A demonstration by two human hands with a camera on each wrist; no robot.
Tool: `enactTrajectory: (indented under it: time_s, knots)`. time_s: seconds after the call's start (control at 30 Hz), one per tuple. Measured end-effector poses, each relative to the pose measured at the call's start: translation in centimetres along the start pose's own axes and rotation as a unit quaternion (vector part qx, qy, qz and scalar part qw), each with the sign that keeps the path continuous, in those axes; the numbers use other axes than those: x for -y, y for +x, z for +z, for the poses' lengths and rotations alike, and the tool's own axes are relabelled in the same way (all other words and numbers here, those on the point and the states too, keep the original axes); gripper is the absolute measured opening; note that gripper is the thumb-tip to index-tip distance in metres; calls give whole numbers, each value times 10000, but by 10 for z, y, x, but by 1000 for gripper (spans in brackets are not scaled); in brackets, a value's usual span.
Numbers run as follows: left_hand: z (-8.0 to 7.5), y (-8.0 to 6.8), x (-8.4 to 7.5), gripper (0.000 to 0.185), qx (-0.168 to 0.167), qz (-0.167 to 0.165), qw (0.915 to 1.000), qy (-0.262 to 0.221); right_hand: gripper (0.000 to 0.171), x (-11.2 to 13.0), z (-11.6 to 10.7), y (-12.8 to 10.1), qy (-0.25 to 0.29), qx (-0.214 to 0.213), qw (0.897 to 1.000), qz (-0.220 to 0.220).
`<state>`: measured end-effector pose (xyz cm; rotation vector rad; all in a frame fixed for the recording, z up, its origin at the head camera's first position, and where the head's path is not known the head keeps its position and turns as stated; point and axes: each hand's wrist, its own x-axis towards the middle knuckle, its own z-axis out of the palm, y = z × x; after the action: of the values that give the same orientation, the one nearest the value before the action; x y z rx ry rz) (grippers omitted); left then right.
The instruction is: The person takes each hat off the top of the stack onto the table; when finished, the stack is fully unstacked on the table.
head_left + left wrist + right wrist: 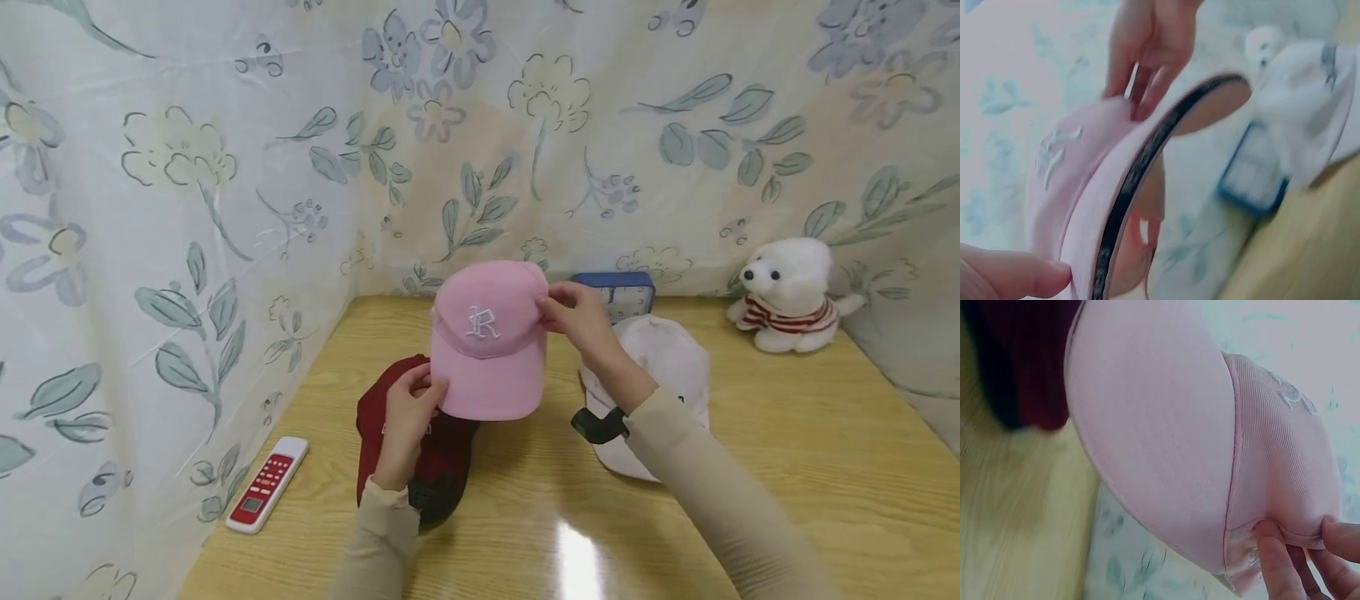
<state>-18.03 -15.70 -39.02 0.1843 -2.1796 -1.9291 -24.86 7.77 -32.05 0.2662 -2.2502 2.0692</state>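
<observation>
I have the pink cap [487, 342] lifted above the wooden table [787, 467], just over the dark red cap [420, 450] and left of the white cap [660, 367]. My left hand [408, 417] pinches the brim's edge while my right hand [581, 321] pinches the crown's side (fingers curled on the fabric in both wrist views). It looks light; I judge the crown soft and the brim stiffer, so the brim is the surer hold.
</observation>
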Motion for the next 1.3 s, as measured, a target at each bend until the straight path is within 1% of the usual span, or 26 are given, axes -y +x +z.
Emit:
enactTrajectory:
  time_s: [0.1,0.17,0.3,0.37,0.5,0.6,0.67,0.73,0.8,0.9,0.97,1.03,1.1,1.17,1.23,1.3]
  knots:
    - [27,-3,5,43,287,-27,9995,-86,35,-8,-23,0,-355,-83,9992,137]
    - [42,-6,9,45,443,-96,9990,-47,37,-16,-35,-1,-610,-177,9977,250]
    - [65,-11,22,49,591,-144,9978,257,38,-35,-53,-4,-1096,-354,9919,529]
    - [71,-13,32,49,589,-165,9974,393,38,-47,-56,-4,-1250,-377,9889,706]
    - [77,-15,48,48,516,-174,9967,596,38,-68,-57,-3,-1834,-381,9777,955]
    - [79,-17,54,49,460,-151,9950,870,37,-80,-56,-4,-2203,-365,9698,979]
    - [80,-19,56,51,488,-176,9927,1090,35,-84,-54,-4,-2311,-344,9673,982]
    - [81,-21,57,58,517,-267,9893,1339,34,-87,-52,-4,-2383,-299,9663,924]
    - [81,-23,57,66,619,-375,9866,1465,34,-90,-49,-4,-2463,-217,9653,841]
    - [81,-25,57,76,773,-420,9859,1426,33,-92,-48,-3,-2556,-156,9632,815]
    - [80,-27,56,78,909,-432,9864,1300,32,-93,-48,-3,-2632,-156,9615,770]
    - [77,-28,54,77,1034,-366,9862,1239,35,-93,-49,-3,-2820,-247,9568,670]
    - [69,-29,50,73,1186,-228,9859,1161,38,-91,-49,-4,-3050,-413,9502,494]
    - [58,-32,44,68,1214,-19,9860,1140,40,-87,-47,-6,-3248,-662,9433,160]
    - [41,-34,38,60,1104,259,9875,1093,38,-83,-41,-8,-3325,-942,9382,-210]
    - [20,-36,30,52,836,482,9887,1145,33,-79,-32,-11,-3213,-1121,9387,-543]
